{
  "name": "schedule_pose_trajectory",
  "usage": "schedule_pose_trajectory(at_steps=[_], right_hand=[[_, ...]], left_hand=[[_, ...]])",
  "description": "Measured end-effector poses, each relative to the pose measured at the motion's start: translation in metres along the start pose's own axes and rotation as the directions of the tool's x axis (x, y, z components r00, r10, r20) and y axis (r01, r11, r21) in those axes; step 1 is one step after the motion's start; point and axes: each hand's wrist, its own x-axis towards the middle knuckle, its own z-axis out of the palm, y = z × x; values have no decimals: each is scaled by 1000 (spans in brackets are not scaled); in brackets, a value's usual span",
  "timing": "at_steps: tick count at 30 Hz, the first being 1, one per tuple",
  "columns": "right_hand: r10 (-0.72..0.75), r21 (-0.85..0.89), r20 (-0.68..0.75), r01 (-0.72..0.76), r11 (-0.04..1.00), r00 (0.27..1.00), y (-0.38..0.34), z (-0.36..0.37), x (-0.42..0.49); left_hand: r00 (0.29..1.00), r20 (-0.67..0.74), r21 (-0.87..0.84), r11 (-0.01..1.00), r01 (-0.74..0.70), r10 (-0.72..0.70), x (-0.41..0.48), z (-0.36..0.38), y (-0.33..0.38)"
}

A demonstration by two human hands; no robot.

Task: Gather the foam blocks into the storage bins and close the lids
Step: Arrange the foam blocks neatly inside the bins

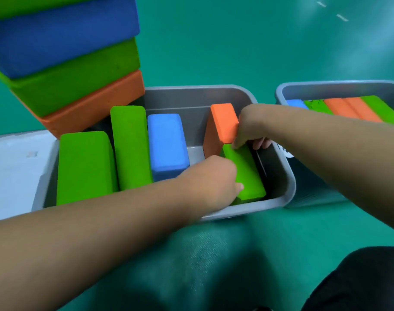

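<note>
Centre frame, a storage bin (191, 102) holds a row of blocks (130, 144) at left and, at right, a low block (247, 176) before an upright block (220, 126). A second bin (326, 90) sits upper right, a stack of blocks (79, 70) upper left, a flat lid (11, 171) far left.

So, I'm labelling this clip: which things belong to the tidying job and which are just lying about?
Job: near bin, far bin, green block held by left hand and right hand, stacked blocks, white panel, likely lid.
Lying about: green floor, dark clothing.
</note>
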Motion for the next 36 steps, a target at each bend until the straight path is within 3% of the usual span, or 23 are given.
schedule_pose_trajectory(at_steps=[2,4,7,11,13,17,23,29,36], right_hand=[[-12,20,-42,12,1000,999,-11,-6,-10],[-89,94,-182,108,990,979,-24,-13,-14],[-232,114,-294,274,955,927,-47,-14,-23],[-314,145,-299,368,919,901,-85,-5,-45],[-320,208,-220,364,908,922,-102,2,-55],[-310,128,-118,324,938,943,-121,19,-70],[-292,-93,-276,277,956,916,-112,26,-78],[-250,4,-468,285,959,848,-86,8,-58],[-232,32,-524,291,956,819,-88,23,-26]], left_hand=[[998,-56,-1,999,-36,36,-20,-19,-10],[999,-47,-29,1000,9,-10,-41,-43,-23],[993,-82,126,988,93,-83,-62,-67,-45],[955,-52,395,873,288,-292,-84,-79,-66],[936,-65,414,844,341,-347,-90,-78,-75],[967,-133,321,914,250,-218,-95,-68,-86],[981,-171,391,908,149,-88,-97,-55,-92],[985,-171,558,826,81,19,-92,-54,-98],[998,-62,626,779,42,-3,-93,-53,-105]])
